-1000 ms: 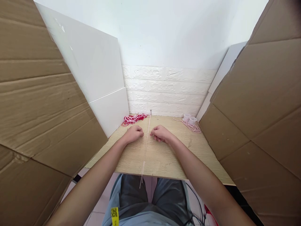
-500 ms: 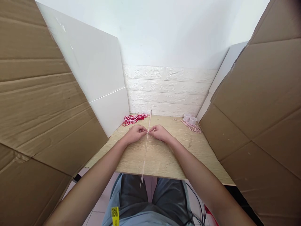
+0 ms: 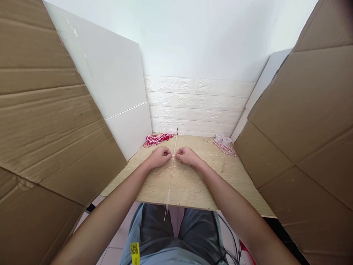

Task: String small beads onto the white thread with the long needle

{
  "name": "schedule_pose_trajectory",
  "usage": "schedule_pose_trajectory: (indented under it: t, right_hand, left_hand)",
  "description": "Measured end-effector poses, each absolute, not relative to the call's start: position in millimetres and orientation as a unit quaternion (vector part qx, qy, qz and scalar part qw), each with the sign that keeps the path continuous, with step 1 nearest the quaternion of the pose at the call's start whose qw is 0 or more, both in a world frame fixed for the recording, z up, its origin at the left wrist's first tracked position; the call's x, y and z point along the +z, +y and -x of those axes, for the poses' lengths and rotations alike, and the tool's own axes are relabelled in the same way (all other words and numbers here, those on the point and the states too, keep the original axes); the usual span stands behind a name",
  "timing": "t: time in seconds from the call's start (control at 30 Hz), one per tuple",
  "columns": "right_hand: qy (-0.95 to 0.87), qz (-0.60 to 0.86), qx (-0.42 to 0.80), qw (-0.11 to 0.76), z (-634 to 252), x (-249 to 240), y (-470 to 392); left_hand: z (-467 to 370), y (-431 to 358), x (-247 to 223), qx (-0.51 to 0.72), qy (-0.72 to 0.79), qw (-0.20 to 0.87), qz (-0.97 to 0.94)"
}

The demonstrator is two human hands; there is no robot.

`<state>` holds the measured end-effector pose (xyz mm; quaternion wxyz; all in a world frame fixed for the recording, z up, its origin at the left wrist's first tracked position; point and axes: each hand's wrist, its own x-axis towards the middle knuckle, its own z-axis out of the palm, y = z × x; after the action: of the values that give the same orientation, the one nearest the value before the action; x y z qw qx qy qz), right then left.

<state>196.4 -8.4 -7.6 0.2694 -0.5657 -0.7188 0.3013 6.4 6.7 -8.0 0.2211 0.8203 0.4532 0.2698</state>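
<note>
A pale pink cord (image 3: 171, 176) runs lengthwise down the table, from a small dark hook (image 3: 177, 129) at the wall to the near edge, where its loose ends hang over. My left hand (image 3: 160, 156) is on the left of this cord, thumb and fingertips pinched on a thin thread. On the other side my right hand (image 3: 187, 156) pinches a thread in the same way. Both hands are close to the cord at about the same height, a small gap between them. The threads are too fine to follow fully into the fingers.
A heap of red and pink-white cord (image 3: 157, 140) lies at the back left. At the back right are a pink cord bundle (image 3: 225, 148) and two small clear cups (image 3: 226, 141). Cardboard walls (image 3: 41, 110) flank the wooden table (image 3: 198, 191) on both sides.
My hands have drawn slightly apart, the left one to the left and the right one to the right, away from the cord. The cord and bundles stay put.
</note>
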Motion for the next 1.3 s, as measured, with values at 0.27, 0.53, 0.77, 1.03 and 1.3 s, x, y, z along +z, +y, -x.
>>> schedule_pose_trajectory:
  t: [0.27, 0.53, 0.77, 1.03, 1.3]
  right_hand:
    - [-0.706, 0.570, 0.310, 0.283, -196.8, -8.4, -8.8]
    - [-0.694, 0.582, 0.305, 0.295, -199.3, -11.0, -6.2]
    - [-0.700, 0.589, 0.290, 0.281, -200.6, -13.0, -5.8]
    - [-0.711, 0.593, 0.249, 0.283, -201.3, -16.2, -3.6]
    - [-0.700, 0.615, 0.229, 0.282, -202.1, -15.9, -2.9]
  left_hand:
    - [-6.0, 6.3, -7.4, 0.266, 0.453, 0.217, -0.823]
    - [-5.8, 6.8, -6.3, 0.274, 0.471, 0.216, -0.810]
    - [-4.9, 9.2, -8.2, 0.271, 0.476, 0.216, -0.808]
    - [-4.1, 10.5, -10.8, 0.269, 0.481, 0.198, -0.811]
    - [-3.6, 11.6, -10.5, 0.272, 0.485, 0.191, -0.809]
